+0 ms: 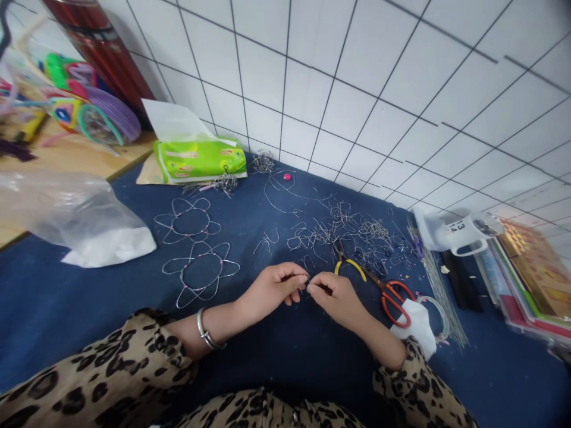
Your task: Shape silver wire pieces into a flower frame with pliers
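My left hand and my right hand meet fingertip to fingertip over the blue cloth, both pinched on a thin piece of wire that is barely visible between them. A silver bangle sits on my left wrist. Just beyond my right hand lie yellow-handled pliers and orange-handled scissors. Two finished wire flowers with pink beads lie to the left of my hands.
Loose wire scraps litter the cloth toward the tiled wall. A green tissue pack, a clear plastic bag, a white cup, straight wire rods and stacked books surround the work area.
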Demonstrator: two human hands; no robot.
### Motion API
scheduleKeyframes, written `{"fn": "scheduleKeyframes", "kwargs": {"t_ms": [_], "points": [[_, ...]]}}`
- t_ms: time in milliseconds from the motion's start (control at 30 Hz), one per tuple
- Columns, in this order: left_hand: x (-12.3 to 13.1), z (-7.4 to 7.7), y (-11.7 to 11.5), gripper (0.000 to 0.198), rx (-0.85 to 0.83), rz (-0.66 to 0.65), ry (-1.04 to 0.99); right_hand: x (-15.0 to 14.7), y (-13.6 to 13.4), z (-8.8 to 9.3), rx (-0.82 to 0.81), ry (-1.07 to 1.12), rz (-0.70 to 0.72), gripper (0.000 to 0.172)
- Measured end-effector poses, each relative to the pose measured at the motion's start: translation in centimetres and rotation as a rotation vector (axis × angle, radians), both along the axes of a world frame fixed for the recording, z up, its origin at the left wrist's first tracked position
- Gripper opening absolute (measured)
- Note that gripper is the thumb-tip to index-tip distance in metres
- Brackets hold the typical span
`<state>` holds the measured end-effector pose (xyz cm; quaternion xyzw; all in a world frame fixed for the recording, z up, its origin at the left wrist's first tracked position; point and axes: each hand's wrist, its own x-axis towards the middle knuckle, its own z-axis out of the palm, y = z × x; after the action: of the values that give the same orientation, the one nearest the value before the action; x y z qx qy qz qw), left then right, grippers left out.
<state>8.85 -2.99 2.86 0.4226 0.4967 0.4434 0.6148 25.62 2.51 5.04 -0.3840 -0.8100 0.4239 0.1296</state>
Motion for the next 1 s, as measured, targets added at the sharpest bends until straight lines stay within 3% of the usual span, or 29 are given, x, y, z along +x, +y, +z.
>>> {"fn": "scheduleKeyframes", "kwargs": {"t_ms": [167, 367, 633, 1000], "points": [[0.1, 0.5, -0.1, 0.027, -0.004, 0.015, -0.144, 0.4, 0.3, -0.2, -0.059, 0.034, -0.066, 0.016], [0.0, 0.5, -0.2, 0.025, -0.009, 0.016, -0.150, 0.1, -0.3, -0.5, 0.146, -0.005, -0.082, 0.017], [-0.4, 0.3, -0.2, 0.020, 0.018, 0.021, -0.102, -0.2, -0.5, -0.5, 0.134, -0.005, 0.030, 0.019], [-0.5, 1.1, 0.0, 0.015, 0.056, 0.023, 0.056, 0.0, -0.4, -0.6, 0.180, 0.009, 0.042, 0.017]]}}
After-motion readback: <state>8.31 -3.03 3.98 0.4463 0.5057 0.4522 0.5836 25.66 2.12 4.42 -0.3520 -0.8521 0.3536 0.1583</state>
